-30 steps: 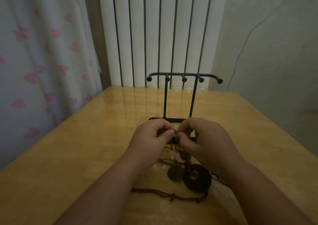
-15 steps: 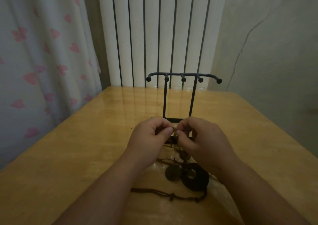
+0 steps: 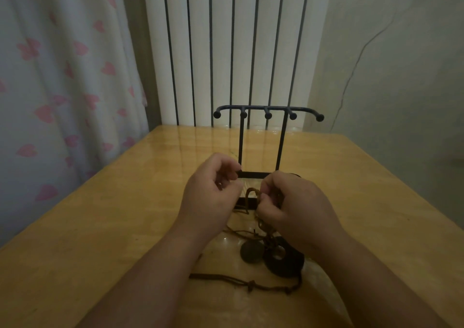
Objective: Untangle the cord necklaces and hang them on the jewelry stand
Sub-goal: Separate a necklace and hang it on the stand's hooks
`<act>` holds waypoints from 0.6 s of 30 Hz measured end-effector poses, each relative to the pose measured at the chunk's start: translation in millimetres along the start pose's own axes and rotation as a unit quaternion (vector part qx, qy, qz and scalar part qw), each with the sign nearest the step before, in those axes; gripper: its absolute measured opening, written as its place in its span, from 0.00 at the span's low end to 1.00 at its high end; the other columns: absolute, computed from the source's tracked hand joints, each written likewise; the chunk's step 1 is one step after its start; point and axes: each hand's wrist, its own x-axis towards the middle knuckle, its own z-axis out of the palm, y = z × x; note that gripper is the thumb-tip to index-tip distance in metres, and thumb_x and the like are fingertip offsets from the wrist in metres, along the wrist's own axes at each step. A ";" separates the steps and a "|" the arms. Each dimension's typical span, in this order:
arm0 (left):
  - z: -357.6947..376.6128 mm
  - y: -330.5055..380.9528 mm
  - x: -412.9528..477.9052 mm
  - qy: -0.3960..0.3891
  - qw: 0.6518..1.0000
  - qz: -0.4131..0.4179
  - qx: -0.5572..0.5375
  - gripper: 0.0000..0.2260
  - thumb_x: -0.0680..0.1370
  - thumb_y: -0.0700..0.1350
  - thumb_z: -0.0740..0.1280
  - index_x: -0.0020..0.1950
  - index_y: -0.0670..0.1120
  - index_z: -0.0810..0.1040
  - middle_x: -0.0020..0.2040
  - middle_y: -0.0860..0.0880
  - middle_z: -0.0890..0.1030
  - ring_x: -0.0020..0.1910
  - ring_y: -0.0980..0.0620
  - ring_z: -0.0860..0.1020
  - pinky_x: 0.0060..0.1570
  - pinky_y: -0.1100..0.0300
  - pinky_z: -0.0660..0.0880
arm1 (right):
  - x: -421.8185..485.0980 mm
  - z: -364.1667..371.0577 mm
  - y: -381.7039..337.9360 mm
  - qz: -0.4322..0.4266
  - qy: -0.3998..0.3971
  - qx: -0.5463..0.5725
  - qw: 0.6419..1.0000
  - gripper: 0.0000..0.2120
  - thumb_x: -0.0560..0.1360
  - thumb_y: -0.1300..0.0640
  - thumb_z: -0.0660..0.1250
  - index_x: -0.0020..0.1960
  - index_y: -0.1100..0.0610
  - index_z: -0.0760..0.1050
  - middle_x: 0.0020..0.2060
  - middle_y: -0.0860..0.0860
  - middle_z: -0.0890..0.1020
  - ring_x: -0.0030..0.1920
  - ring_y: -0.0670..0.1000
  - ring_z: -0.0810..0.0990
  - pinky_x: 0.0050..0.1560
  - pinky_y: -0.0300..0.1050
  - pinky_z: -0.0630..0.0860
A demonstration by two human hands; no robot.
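Curling its fingers beside the tangle, the left hand (image 3: 213, 189) may grip a strand; I cannot tell. The right hand (image 3: 293, 207) pinches a loop of the brown cords (image 3: 251, 192), whose dark pendants (image 3: 251, 252) lie on the table (image 3: 100, 227) before the stand (image 3: 241, 141).

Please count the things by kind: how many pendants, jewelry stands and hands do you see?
Pendants: 2, disc pendant and ring pendant
Jewelry stand: 1
Hands: 2, left hand, and right hand pinching the cords
Total: 5
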 end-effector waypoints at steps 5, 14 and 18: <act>-2.9 1.0 -2.4 -0.050 0.998 0.033 0.015 0.11 0.74 0.36 0.69 0.38 0.53 0.79 0.33 0.54 0.78 0.32 0.58 0.74 0.32 0.67 0.73 | 0.0 -1.8 -1.9 0.000 0.007 -0.026 1.000 0.06 0.75 0.50 0.65 0.41 0.42 0.69 0.34 0.43 0.74 0.35 0.43 0.73 0.34 0.35 0.70; -1.2 5.3 -1.1 -0.083 0.995 0.008 0.055 0.09 0.73 0.43 0.72 0.37 0.57 0.81 0.34 0.59 0.80 0.33 0.62 0.77 0.32 0.71 0.71 | 0.4 -6.2 -2.5 -0.034 -0.008 -0.084 0.996 0.03 0.76 0.47 0.64 0.45 0.44 0.70 0.35 0.41 0.72 0.36 0.43 0.72 0.36 0.36 0.69; -2.6 8.0 -1.4 -0.098 0.992 0.015 0.076 0.10 0.74 0.42 0.72 0.38 0.57 0.80 0.32 0.64 0.78 0.32 0.66 0.75 0.30 0.74 0.69 | 0.9 -8.3 -2.9 -0.046 -0.019 -0.102 0.993 0.03 0.76 0.48 0.64 0.45 0.45 0.70 0.35 0.41 0.71 0.36 0.43 0.71 0.35 0.34 0.67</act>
